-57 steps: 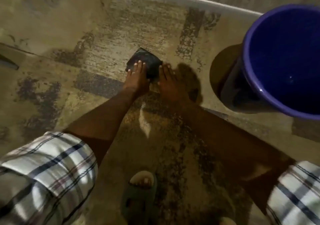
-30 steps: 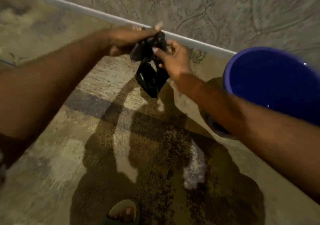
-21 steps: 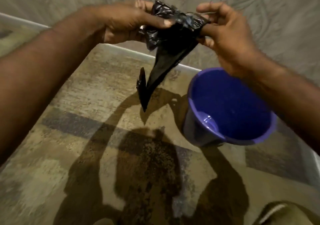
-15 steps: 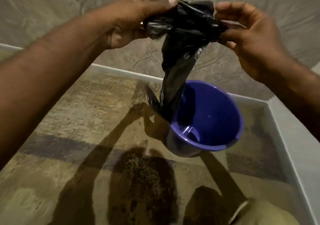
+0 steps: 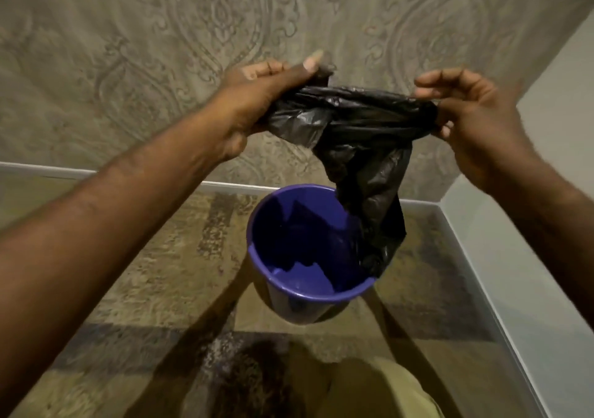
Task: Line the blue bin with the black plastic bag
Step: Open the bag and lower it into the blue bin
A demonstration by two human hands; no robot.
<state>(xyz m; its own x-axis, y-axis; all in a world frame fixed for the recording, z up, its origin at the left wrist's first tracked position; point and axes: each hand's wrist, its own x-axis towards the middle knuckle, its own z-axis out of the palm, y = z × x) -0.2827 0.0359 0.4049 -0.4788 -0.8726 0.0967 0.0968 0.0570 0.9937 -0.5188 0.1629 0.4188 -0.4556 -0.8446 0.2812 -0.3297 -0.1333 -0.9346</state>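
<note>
Item: patch of tan khaki cloth (image 5: 382, 392), showing at the bottom edge, nearest the camera; what garment it belongs to cannot be told.

Item: worn patterned carpet in beige and dark patches (image 5: 154, 276), lying underfoot, with arm shadows falling across it.

Item: round blue plastic bin (image 5: 305, 295), standing upright on the carpet, mouth open, inside bare of any liner.

Item: crumpled black plastic bag (image 5: 360, 135), hanging in the air above the bin, being stretched sideways at its top between both hands. Its loose lower end is drooping in front of the bin's right rim; whether it is touching the rim cannot be told.

Item: left hand (image 5: 257, 102), closing thumb and fingers around the bag's left top end, gripping it in a bunch.

Item: right hand (image 5: 475, 119), pinching the bag's right top end between thumb and fingertips, the remaining fingers curling loosely.

Item: pale skirting strip (image 5: 96, 173), running along the foot of the wall.

Item: grey-beige wall with embossed paisley pattern (image 5: 160, 48), standing farthest back, meeting a plain pale wall (image 5: 553, 102) at the right corner.
</note>
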